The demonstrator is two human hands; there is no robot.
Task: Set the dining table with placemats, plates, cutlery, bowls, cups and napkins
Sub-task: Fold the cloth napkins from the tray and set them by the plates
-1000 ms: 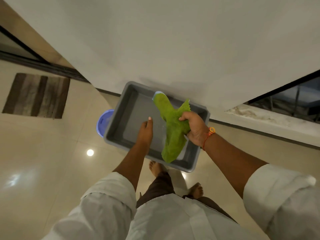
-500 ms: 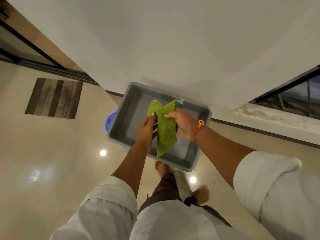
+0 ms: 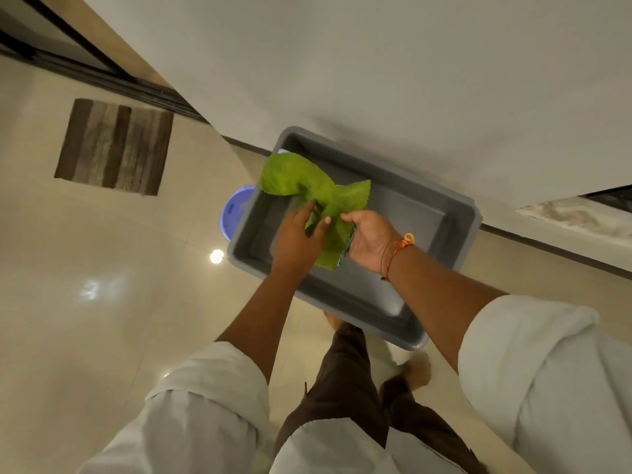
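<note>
A green cloth napkin hangs crumpled above a grey plastic tub that stands by the wall. My left hand grips the cloth at its middle, thumb across the fabric. My right hand pinches its right part just beside the left hand; an orange thread band sits on that wrist. One end of the cloth flares up to the left, over the tub's far-left corner. The tub's inside looks bare under the cloth.
A blue plastic stool or bucket shows under the tub's left side. A brown striped doormat lies on the glossy tiled floor at the left. A white wall rises behind the tub. My bare feet stand just below it.
My left hand rose from the tub's inside and took hold of the cloth. The cloth's loose end swung from hanging down to flaring up and left.
</note>
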